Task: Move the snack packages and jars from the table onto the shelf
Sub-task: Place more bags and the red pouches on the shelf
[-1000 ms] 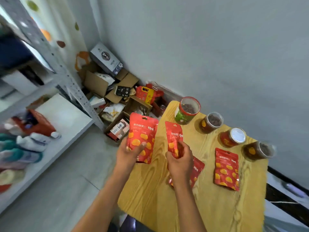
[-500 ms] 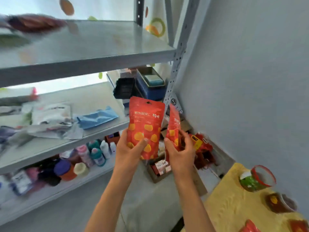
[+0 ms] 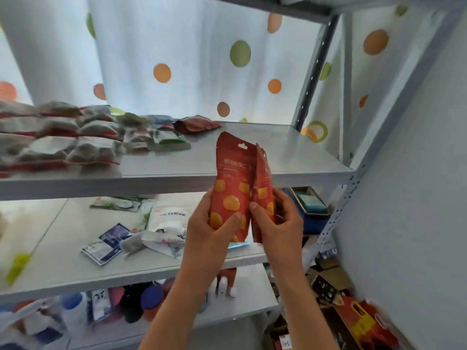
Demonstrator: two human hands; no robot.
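While both pouches stand upright before the shelf [image 3: 290, 170] edge, the left hand [image 3: 209, 231] grips the front pouch [image 3: 231, 188] by its lower half, thumb across its face; the right hand [image 3: 280, 223] pinches the second pouch [image 3: 264, 183], held edge-on and touching the first

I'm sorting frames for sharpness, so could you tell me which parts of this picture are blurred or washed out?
Head view: the red snack packages and both hands are fairly sharp; the bagged goods on the upper shelf and the lower-left items smear with motion; the backlit dotted curtain looks washed out.
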